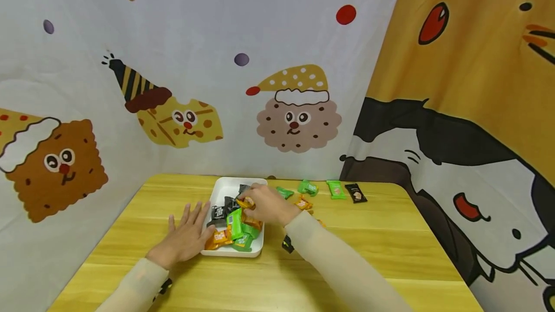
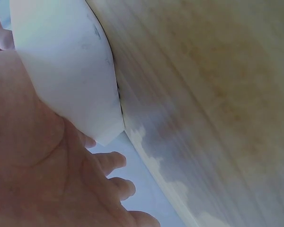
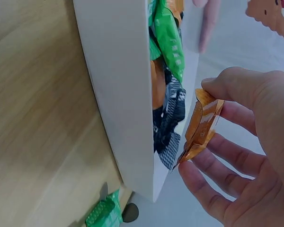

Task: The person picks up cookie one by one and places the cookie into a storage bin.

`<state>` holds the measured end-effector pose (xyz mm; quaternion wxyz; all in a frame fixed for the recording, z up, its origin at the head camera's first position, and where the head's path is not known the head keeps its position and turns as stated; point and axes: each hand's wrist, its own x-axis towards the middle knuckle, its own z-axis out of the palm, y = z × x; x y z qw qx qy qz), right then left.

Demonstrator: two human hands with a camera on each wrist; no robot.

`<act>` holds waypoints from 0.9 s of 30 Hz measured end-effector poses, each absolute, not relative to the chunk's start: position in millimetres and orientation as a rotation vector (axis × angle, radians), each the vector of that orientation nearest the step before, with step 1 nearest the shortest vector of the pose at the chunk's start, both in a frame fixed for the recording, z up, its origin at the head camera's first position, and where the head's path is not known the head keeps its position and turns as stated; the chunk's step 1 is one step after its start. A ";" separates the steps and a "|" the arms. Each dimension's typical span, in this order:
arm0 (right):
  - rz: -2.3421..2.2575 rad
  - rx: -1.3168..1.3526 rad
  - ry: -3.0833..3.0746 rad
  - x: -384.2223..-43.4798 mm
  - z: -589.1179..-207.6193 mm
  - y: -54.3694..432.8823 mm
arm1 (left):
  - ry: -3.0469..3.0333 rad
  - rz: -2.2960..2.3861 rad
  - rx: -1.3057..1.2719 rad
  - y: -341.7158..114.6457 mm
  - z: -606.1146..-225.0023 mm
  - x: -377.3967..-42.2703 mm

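I see bright, even light and soft shadows on the yellow wooden table point(image 1: 368, 235); my head view bows at its edges, both wrist views blur up close.

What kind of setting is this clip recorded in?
Probably a staged indoor recording corner, not a lived-in room: a wooden table is hemmed in by hanging cartoon cookie curtains and a cat-print curtain. On the table sit a white tray and wrapped snack packets.
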<state>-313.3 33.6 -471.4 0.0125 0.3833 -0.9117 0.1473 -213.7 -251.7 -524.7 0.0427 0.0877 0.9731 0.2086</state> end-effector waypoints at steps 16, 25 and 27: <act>0.374 1.160 -2.912 -308.0 -481.7 46.8 | 2.951 0.558 0.266 -247.3 -520.1 -213.7; 0.374 1.180 -2.825 -301.4 -484.0 64.3 | 2.947 0.581 0.245 -248.4 -522.3 -213.5; 0.387 1.180 -2.810 -300.8 -484.0 70.2 | 2.946 0.582 0.241 -249.0 -522.3 -213.7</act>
